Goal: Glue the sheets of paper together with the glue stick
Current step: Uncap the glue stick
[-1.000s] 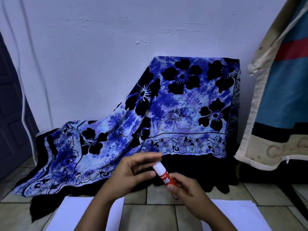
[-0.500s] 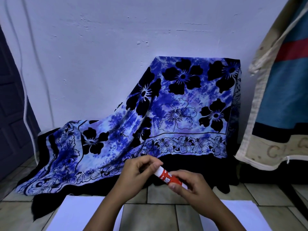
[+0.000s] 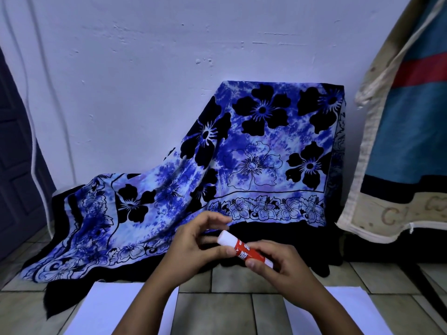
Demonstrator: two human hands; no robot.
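Note:
A red and white glue stick point(image 3: 244, 249) is held in the air in front of me, its white cap pointing up and left. My right hand point(image 3: 278, 264) grips the red body from below and behind. The thumb of my left hand point(image 3: 196, 243) touches the stick just below the cap, while its fingers curl loosely above the cap, apart from it. The cap is on. Two white sheets of paper lie flat on the tiled floor, the left sheet point(image 3: 101, 310) under my left forearm and the right sheet point(image 3: 358, 308) under my right forearm.
A blue floral cloth point(image 3: 242, 160) drapes over a box against the white wall, spreading onto the floor point(image 3: 229, 308) beyond the sheets. A hanging blue, red and cream fabric point(image 3: 406, 131) fills the right side. A dark door stands at far left.
My left hand's fingers closed over the cap, then lifted off it; the cap shows again. Both hands and the stick stayed in nearly the same place.

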